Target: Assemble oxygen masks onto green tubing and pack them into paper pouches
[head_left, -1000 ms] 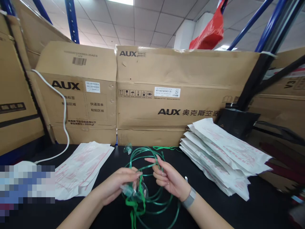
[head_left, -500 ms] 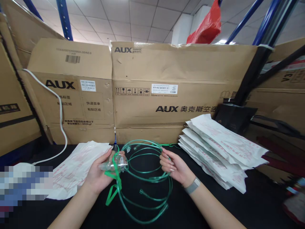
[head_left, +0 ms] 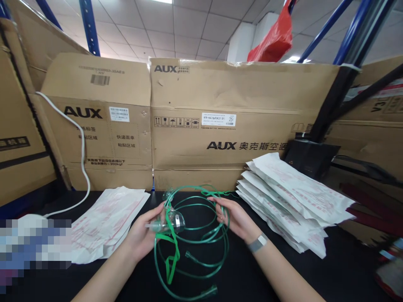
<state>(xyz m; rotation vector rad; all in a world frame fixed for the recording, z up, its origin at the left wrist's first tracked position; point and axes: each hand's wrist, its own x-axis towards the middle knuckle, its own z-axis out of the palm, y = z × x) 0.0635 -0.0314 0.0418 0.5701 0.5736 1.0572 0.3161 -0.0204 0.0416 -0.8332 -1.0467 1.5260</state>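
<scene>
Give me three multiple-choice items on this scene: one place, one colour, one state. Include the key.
1. Where is the taller stack of white printed pouches?
A) Right of the right hand
B) Left of the left hand
C) Between the hands

2. What colour is the strap on the clear mask?
A) Red
B) Green
C) White

3. What state is the mask in?
A) Lying untouched
B) Torn in half
C) Held in the left hand

Key:
1 A, the stack lies beyond the right hand's side.
2 B, the strap shows green.
3 C, the left hand's fingers wrap it.
</scene>
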